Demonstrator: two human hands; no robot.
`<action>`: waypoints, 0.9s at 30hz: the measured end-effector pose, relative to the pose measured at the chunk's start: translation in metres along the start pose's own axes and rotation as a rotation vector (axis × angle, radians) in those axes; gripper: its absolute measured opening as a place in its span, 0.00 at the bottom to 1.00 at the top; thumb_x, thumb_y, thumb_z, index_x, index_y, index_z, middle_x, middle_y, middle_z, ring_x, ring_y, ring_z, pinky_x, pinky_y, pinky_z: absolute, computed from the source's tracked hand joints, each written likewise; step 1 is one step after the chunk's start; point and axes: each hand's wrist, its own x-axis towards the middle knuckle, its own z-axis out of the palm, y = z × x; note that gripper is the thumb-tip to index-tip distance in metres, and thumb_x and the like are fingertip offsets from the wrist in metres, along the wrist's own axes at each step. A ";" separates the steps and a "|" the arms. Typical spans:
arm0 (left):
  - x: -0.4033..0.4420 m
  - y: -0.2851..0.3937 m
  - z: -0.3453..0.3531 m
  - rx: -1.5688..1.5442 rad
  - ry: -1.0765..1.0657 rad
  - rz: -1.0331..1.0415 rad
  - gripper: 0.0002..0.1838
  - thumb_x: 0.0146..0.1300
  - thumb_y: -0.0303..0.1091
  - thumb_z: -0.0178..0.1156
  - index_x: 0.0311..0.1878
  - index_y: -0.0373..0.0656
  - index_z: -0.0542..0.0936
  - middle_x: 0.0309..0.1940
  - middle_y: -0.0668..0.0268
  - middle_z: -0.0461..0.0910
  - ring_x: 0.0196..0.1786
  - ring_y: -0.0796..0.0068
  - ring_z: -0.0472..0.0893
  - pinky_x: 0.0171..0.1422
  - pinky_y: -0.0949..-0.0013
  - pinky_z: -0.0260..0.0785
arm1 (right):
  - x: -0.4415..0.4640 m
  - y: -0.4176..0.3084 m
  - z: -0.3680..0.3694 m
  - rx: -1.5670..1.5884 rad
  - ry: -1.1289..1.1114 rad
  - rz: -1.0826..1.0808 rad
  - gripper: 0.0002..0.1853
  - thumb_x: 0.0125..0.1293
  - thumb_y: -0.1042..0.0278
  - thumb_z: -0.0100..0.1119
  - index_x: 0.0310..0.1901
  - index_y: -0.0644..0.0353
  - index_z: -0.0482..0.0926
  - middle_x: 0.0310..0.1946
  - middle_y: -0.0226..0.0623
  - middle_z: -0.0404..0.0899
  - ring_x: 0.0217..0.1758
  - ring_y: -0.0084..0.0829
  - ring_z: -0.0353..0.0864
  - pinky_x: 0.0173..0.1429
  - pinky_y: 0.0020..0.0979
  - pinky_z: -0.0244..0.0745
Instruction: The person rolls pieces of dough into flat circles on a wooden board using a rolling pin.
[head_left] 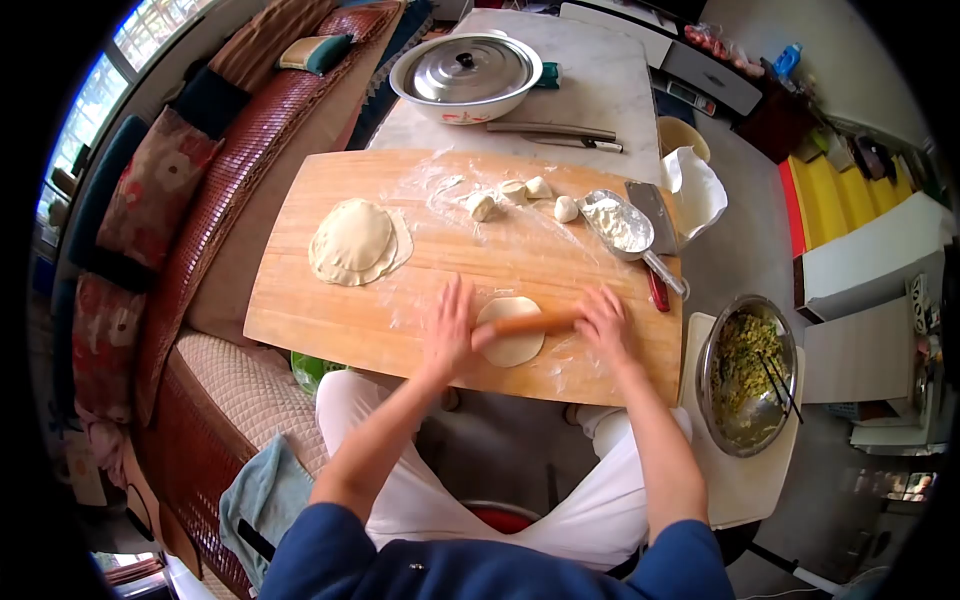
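Note:
A wooden rolling pin (530, 323) lies across a small round dough wrapper (512, 350) on the wooden board (285, 300). My left hand (452, 328) is on the pin's left end, fingers reaching forward over it. On the other end, my right hand (604, 326) grips the pin, slightly blurred. To the left sits a stack of rolled dough wrappers (355, 243). Several dough pieces, one a small dough ball (566, 209), rest on the floured far part of the board. A metal scoop (620, 225) of flour stands at the right.
A dough scraper (651, 208) and a red handle (657, 290) lie by the board's right edge. Beyond are a knife (555, 138) and a lidded basin (465, 75). At right, a metal bowl (748, 375) holds chopped green-yellow filling and chopsticks. A couch runs along the left.

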 end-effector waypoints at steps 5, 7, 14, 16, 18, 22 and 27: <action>-0.074 0.015 -0.011 0.074 -0.192 0.086 0.51 0.57 0.58 0.67 0.78 0.41 0.59 0.81 0.52 0.50 0.82 0.45 0.50 0.82 0.44 0.45 | -0.028 -0.038 -0.027 -0.104 -0.019 -0.104 0.18 0.60 0.54 0.69 0.52 0.41 0.85 0.66 0.30 0.75 0.74 0.45 0.64 0.77 0.51 0.56; -0.035 -0.008 0.000 0.140 -0.033 0.022 0.48 0.61 0.57 0.65 0.77 0.40 0.60 0.80 0.52 0.51 0.81 0.43 0.51 0.82 0.45 0.45 | 0.004 -0.041 -0.020 -0.097 -0.011 -0.094 0.18 0.60 0.54 0.69 0.53 0.41 0.85 0.66 0.29 0.74 0.74 0.45 0.64 0.77 0.51 0.56; 0.041 -0.011 -0.003 0.069 0.109 -0.031 0.42 0.65 0.52 0.63 0.76 0.39 0.61 0.79 0.51 0.53 0.80 0.43 0.52 0.81 0.51 0.50 | 0.029 0.000 0.016 0.022 0.046 0.010 0.18 0.60 0.55 0.69 0.53 0.40 0.85 0.66 0.29 0.75 0.74 0.45 0.64 0.77 0.51 0.56; -0.014 0.009 -0.010 0.041 -0.027 0.053 0.43 0.64 0.52 0.64 0.76 0.41 0.62 0.80 0.53 0.54 0.80 0.44 0.51 0.81 0.49 0.49 | -0.005 -0.004 0.011 0.030 0.034 -0.028 0.18 0.59 0.56 0.70 0.53 0.40 0.85 0.65 0.29 0.75 0.75 0.45 0.64 0.77 0.53 0.55; -0.051 0.015 -0.011 0.071 -0.104 0.094 0.43 0.64 0.52 0.64 0.76 0.41 0.62 0.79 0.53 0.54 0.81 0.44 0.51 0.81 0.47 0.49 | -0.034 -0.015 -0.005 0.012 0.016 -0.104 0.18 0.58 0.57 0.71 0.52 0.40 0.85 0.65 0.29 0.75 0.75 0.46 0.64 0.77 0.55 0.55; -0.038 -0.009 -0.008 0.087 0.010 -0.024 0.41 0.65 0.51 0.63 0.76 0.41 0.62 0.79 0.53 0.54 0.81 0.43 0.51 0.81 0.46 0.49 | 0.011 -0.051 -0.017 -0.098 -0.017 -0.143 0.18 0.60 0.56 0.70 0.53 0.39 0.85 0.65 0.29 0.75 0.75 0.45 0.63 0.78 0.56 0.52; 0.053 -0.036 -0.006 0.061 0.246 -0.161 0.39 0.68 0.49 0.61 0.76 0.40 0.62 0.79 0.53 0.54 0.80 0.44 0.52 0.80 0.47 0.50 | 0.057 -0.020 0.025 -0.003 0.033 0.010 0.16 0.65 0.54 0.65 0.54 0.41 0.84 0.66 0.31 0.76 0.75 0.45 0.63 0.78 0.53 0.54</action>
